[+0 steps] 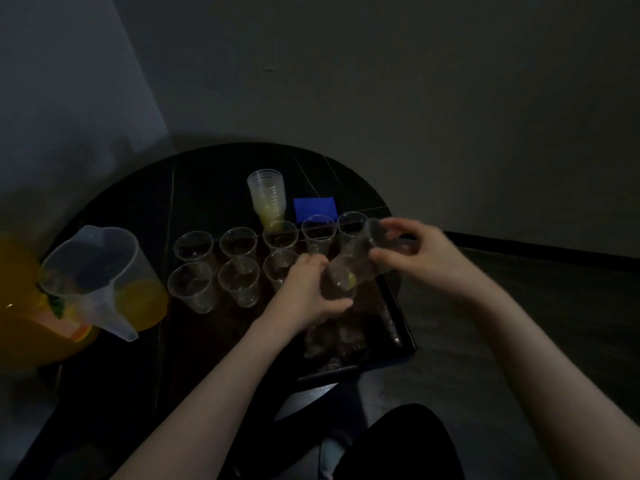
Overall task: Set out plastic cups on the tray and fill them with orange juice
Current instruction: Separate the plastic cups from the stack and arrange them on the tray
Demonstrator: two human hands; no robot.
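Head view: the left hand [306, 289] grips the base of a short nested stack [349, 268] of cups, tilted over the tray [405, 336]; the right hand [412, 251] pinches its top rim, likely prising one free. Eight empty cups [239, 282] stand close by in two rows — a sudden release could knock them over. The stack looks wet with juice, so fingers may slip. The jug [104, 278] sits well left.

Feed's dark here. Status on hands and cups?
Both hands grip cup stack, pulling one off. Eight cups on tray, all empty. Nothing in the way.
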